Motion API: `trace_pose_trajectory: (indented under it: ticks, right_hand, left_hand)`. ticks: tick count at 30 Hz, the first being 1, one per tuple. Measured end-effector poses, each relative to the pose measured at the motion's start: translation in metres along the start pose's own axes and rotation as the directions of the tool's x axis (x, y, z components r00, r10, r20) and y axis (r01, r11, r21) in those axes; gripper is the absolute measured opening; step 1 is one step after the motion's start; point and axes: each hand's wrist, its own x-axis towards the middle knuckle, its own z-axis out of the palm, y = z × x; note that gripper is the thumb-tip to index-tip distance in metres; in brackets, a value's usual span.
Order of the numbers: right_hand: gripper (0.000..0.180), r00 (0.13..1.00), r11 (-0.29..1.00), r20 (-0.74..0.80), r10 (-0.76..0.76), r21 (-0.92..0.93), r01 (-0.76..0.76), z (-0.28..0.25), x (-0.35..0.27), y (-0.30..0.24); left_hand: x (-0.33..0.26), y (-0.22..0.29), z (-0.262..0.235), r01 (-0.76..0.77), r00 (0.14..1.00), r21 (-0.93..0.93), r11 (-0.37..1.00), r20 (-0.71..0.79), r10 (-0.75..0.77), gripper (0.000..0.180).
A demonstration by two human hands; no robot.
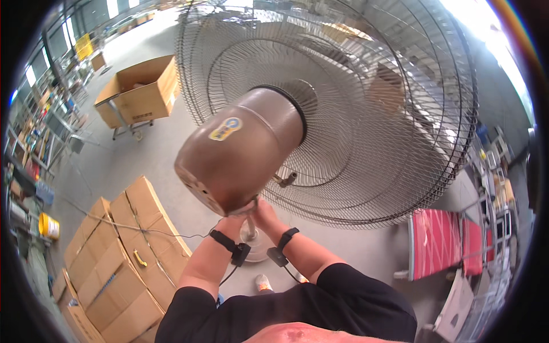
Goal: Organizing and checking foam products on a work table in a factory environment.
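A large pedestal fan stands in front of me, its brown motor housing (229,163) turned toward me with a small sticker on it. Beyond the housing spreads the wide wire cage (366,154), tilted up to the right. Both arms reach to the underside of the housing, by the top of the fan's pole (250,230). My left hand (233,222) is partly covered by the housing. Close beside it, my right hand (262,212) is at the neck under the housing. The fingers of both hands are mostly hidden. Near my feet is the round base (255,250).
Flattened cardboard boxes (114,257) lie at the left, with a yellow-handled tool (140,258) on them. A thin cable crosses over them toward my left arm. An open carton (137,94) rests on a wheeled cart. At the right is a red-covered seat (437,243).
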Motion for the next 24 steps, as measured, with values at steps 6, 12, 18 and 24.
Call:
trace_pose_trajectory:
  ticks: [6,12,18,24]
  right_hand:
    - [0.044,0.998,0.984,-0.023,0.06,0.167,-0.055,0.003,-0.016,-0.003]
    - [0.059,0.987,0.989,0.158,-0.033,0.148,0.009,0.011,-0.081,0.043]
    - [0.07,0.765,0.942,0.598,0.239,-0.333,-0.034,-0.04,-0.189,0.173]
    - [0.065,0.678,0.747,0.401,0.616,-0.571,-0.341,-0.183,-0.275,0.294]
  left_hand:
    - [-0.005,0.029,-0.002,0.367,0.93,-0.055,0.928,-0.004,-0.368,0.013]
    - [-0.006,0.033,-0.001,0.377,0.905,-0.157,0.913,-0.144,-0.399,0.014]
    - [-0.008,0.019,0.001,0.31,0.931,0.004,0.951,-0.206,-0.302,0.014]
    - [-0.01,0.0,0.009,0.347,0.871,-0.217,0.912,-0.285,-0.399,0.029]
